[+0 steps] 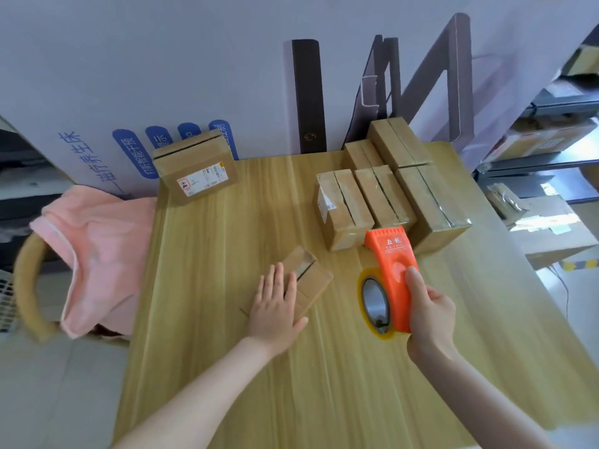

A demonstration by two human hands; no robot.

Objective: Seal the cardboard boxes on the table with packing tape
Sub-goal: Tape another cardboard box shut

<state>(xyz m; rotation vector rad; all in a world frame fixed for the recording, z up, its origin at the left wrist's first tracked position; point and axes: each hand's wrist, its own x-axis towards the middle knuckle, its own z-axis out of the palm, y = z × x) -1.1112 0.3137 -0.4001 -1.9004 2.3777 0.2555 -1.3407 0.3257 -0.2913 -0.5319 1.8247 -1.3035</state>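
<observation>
Orange plastic forms the tape dispenser (390,260), which the right hand (428,315) holds in a closed grip, fingers wrapped round its near end and one digit lying along its top. Its toothed edge points to the far side, and a roll of yellowish tape (366,319) sits in it on the left. Whether the dispenser touches the wooden worktop (324,390) cannot be told. To its left, near the middle of the worktop, lies a small flat cardboard box (311,283). The left hand (275,306) rests flat on the box's near-left part, its grip open with fingers straight and together. A dark gap shows along the box's top seam at the far end. At the far right stands a cluster of five cardboard boxes (384,196), packed side by side in two rows, with glossy clear tape along the seams of the rightmost ones. At the far left edge sits a labelled box (197,166), tilted, with a white sticker on its near face, just in front of a white board (97,108) with blue writing. A pink cloth (94,247) hangs over a chair (26,286) left of the worktop.
</observation>
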